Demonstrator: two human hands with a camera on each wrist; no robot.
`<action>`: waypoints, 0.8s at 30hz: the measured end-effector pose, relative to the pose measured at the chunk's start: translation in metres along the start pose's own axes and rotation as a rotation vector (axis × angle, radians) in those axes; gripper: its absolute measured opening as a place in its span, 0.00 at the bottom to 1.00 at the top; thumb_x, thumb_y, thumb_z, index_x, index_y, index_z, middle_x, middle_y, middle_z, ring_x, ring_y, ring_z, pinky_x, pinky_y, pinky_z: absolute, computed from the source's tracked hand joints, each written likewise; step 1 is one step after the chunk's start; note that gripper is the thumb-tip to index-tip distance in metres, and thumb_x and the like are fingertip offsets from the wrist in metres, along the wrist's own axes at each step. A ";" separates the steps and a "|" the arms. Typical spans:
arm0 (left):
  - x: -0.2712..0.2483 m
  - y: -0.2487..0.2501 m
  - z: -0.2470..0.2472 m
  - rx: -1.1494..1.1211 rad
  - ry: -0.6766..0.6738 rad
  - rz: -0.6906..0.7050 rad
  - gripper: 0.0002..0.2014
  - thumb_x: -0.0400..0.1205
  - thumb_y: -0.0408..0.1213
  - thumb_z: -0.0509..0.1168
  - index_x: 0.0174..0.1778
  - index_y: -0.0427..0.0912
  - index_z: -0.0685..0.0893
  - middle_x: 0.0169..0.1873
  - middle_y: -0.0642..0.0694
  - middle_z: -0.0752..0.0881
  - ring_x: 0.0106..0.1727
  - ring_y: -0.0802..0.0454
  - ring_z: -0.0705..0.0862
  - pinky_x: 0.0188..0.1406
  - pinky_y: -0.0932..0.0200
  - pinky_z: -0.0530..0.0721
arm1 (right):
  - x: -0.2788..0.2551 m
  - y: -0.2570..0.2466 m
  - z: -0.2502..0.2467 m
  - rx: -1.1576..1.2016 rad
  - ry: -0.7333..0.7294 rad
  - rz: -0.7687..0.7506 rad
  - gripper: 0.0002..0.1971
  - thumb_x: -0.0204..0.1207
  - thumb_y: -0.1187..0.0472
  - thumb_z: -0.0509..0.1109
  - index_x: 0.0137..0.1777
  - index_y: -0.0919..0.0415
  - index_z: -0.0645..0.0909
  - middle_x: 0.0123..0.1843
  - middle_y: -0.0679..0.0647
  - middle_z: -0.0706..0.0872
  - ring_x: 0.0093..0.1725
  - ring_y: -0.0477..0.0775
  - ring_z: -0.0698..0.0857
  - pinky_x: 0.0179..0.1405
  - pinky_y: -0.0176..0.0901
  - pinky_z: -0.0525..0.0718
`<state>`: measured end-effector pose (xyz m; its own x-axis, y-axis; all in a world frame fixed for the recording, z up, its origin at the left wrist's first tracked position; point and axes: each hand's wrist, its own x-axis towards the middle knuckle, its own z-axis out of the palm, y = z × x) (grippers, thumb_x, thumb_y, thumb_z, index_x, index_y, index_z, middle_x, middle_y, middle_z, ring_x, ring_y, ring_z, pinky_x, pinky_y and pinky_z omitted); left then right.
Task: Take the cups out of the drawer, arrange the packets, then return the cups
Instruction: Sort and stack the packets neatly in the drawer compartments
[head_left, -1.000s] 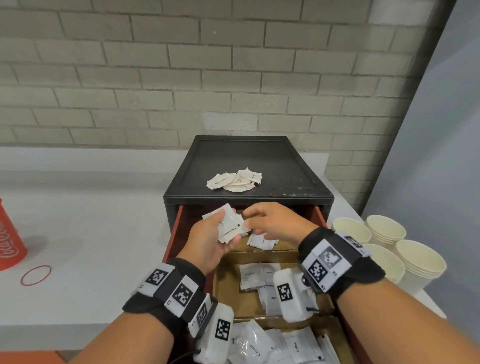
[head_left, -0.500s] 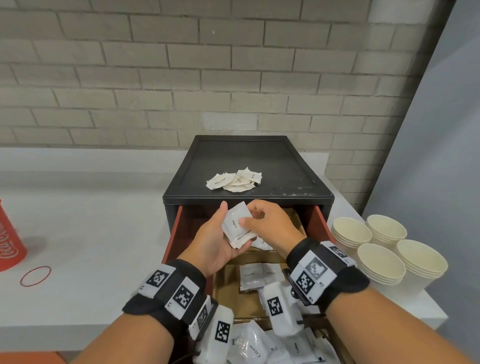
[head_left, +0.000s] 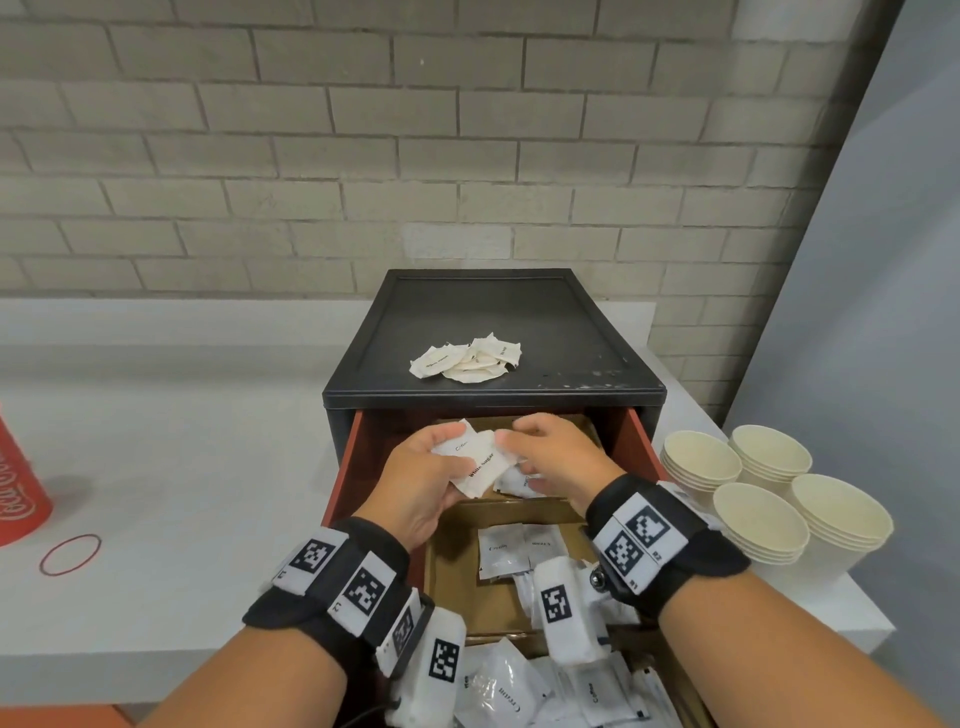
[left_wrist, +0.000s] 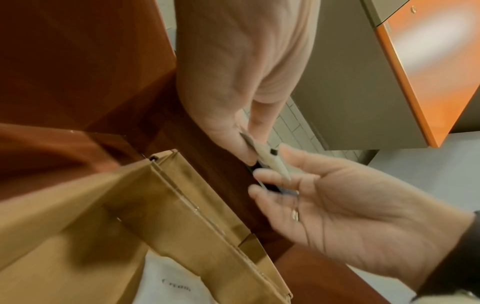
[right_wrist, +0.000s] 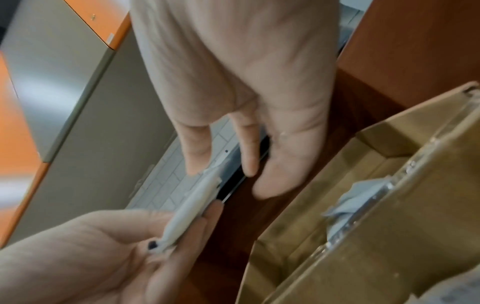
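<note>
My left hand (head_left: 441, 467) grips a small stack of white packets (head_left: 475, 462) over the back of the open red drawer (head_left: 353, 457); the front one reads "White Sugar". My right hand (head_left: 524, 452) pinches the stack's right edge. In the left wrist view the packets (left_wrist: 270, 162) show edge-on between both hands. The right wrist view has the same stack (right_wrist: 187, 214) lying in my left palm. More packets (head_left: 506, 551) lie in the drawer's cardboard compartments. Several stacks of cream paper cups (head_left: 761, 519) stand on the counter to the right.
A black cabinet (head_left: 571, 332) houses the drawer, and a small heap of packets (head_left: 467, 356) lies on its top. On the white counter to the left stand a red container (head_left: 15, 493) and a red rubber band (head_left: 70, 555). A brick wall is behind.
My right hand came left from beside the stack and took hold of its edge. The packets in my left hand now sit fanned, slightly lower and further right.
</note>
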<state>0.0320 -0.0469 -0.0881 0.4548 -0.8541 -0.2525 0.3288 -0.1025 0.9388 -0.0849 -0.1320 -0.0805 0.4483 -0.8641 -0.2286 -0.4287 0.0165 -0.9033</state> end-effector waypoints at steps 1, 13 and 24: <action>0.000 0.000 -0.001 0.004 -0.012 0.011 0.21 0.77 0.17 0.65 0.59 0.44 0.81 0.61 0.42 0.78 0.56 0.44 0.82 0.38 0.58 0.90 | -0.003 -0.002 0.004 -0.008 -0.049 -0.030 0.19 0.77 0.56 0.69 0.67 0.56 0.75 0.62 0.56 0.82 0.55 0.51 0.84 0.47 0.41 0.85; -0.001 0.005 -0.002 -0.115 0.099 0.033 0.17 0.85 0.24 0.56 0.60 0.49 0.80 0.63 0.42 0.80 0.59 0.46 0.82 0.36 0.59 0.83 | -0.011 -0.057 -0.025 -0.036 0.104 -0.293 0.07 0.78 0.67 0.66 0.40 0.57 0.80 0.37 0.51 0.82 0.30 0.46 0.78 0.28 0.31 0.79; -0.005 0.005 -0.004 -0.090 0.032 0.079 0.14 0.80 0.25 0.65 0.61 0.40 0.80 0.57 0.38 0.86 0.55 0.44 0.88 0.53 0.50 0.87 | -0.015 -0.039 0.004 -0.332 -0.087 -0.258 0.15 0.77 0.61 0.68 0.64 0.56 0.77 0.51 0.49 0.80 0.51 0.48 0.81 0.49 0.39 0.82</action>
<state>0.0344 -0.0416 -0.0835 0.5077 -0.8409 -0.1874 0.3636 0.0120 0.9315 -0.0718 -0.1172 -0.0434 0.6324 -0.7727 -0.0537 -0.5171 -0.3696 -0.7721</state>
